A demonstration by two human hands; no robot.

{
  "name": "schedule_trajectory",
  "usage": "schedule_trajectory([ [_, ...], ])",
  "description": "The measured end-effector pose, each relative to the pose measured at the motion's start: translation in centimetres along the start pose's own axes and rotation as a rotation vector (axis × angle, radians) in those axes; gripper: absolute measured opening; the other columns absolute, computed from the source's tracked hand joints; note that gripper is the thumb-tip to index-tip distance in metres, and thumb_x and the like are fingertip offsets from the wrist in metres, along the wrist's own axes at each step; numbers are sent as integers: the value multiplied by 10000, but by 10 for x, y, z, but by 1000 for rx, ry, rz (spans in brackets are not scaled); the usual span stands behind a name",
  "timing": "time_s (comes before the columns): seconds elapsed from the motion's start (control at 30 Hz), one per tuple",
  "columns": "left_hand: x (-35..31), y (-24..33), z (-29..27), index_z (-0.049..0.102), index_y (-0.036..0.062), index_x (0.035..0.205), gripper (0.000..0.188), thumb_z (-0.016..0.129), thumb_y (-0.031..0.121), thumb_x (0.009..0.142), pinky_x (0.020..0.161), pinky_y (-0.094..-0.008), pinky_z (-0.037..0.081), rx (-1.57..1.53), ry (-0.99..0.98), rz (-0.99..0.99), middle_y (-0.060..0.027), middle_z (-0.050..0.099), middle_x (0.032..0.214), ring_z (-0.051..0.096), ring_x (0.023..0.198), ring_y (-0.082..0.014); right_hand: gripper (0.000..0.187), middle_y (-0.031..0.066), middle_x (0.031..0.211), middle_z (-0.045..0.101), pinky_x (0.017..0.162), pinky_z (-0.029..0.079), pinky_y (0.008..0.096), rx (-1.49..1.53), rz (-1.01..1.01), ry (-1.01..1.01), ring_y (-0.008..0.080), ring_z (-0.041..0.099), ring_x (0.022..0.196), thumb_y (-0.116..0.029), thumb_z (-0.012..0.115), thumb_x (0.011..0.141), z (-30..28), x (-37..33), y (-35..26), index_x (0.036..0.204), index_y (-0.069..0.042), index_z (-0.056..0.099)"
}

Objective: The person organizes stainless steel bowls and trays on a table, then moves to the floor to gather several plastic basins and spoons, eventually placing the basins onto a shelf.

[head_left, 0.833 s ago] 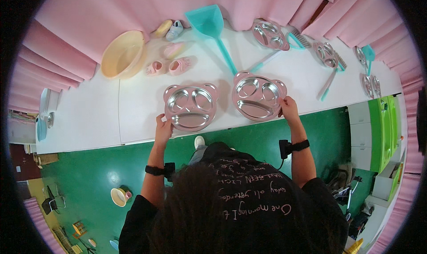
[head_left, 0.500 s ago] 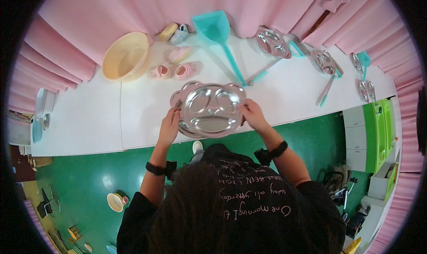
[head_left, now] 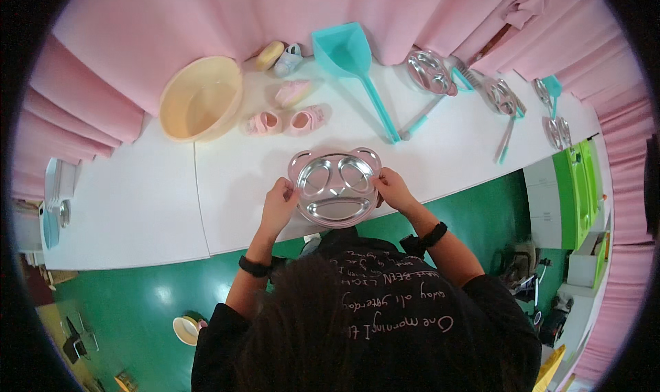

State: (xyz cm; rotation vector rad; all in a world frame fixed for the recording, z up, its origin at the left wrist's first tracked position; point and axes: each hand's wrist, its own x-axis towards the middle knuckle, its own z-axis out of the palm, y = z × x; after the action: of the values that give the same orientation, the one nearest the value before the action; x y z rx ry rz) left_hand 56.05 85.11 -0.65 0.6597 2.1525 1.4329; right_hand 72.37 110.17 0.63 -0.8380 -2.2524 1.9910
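Observation:
A bear-shaped divided metal plate (head_left: 335,194) with a pinkish rim and round ears is at the table's front edge, its compartments facing up. My left hand (head_left: 279,203) pinches its left rim. On the opposite side my right hand (head_left: 396,190) grips the rim with fingers bent around it. Only one plate outline shows; any second plate beneath it is hidden. Beyond the plate stand small pink shoes (head_left: 307,119), and a turquoise dustpan (head_left: 348,59) lies with its long handle pointing toward me.
A cream basin (head_left: 201,100) stands back left. Behind the pink shoes sit a pale blue shoe (head_left: 288,60) and a yellow one (head_left: 269,56). To the right lie another divided plate (head_left: 430,72), brushes and spoons. Pink curtains (head_left: 275,10) border the white table (head_left: 148,206).
Half a second ago a second plate showed offset behind the front one on the left; now a single outline shows. The plate sits lower in the view, and the view has shifted slightly.

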Motion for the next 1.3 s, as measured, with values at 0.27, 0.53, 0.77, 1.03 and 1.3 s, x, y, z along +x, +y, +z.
schedule_trajectory([
  [0.27,20,4,-17,482,27,771,213,627,183,766,501,-329,413,389,-176,126,-107,533,578,520,511,-218,323,99,581,572,410,456,287,-176,137,30,170,575,462,-290,510,888,3,5,-18,837,29,517],
  [0.53,24,7,-12,478,35,793,244,598,247,782,513,-391,420,389,-199,68,-112,541,581,552,541,-299,402,103,602,586,442,466,310,-513,164,-95,184,577,463,-375,521,872,-20,18,-15,765,11,554],
  [0.77,14,6,11,449,50,835,203,555,222,816,493,-411,407,455,-22,-41,-116,521,581,537,522,-310,307,112,707,580,437,472,285,269,122,400,182,572,501,-269,517,859,-122,91,-8,940,27,525],
  [1.03,5,23,52,397,20,883,155,453,164,869,552,-516,406,644,231,-140,-237,563,689,545,640,-431,254,147,811,598,544,484,291,827,218,475,204,568,651,-240,465,894,-244,199,21,944,8,456],
  [1.3,0,32,69,394,21,915,184,400,204,903,565,-518,415,817,321,-250,-259,574,753,552,686,-444,222,73,695,525,472,443,264,953,269,488,182,524,582,-224,419,918,-261,243,47,818,-34,478],
])
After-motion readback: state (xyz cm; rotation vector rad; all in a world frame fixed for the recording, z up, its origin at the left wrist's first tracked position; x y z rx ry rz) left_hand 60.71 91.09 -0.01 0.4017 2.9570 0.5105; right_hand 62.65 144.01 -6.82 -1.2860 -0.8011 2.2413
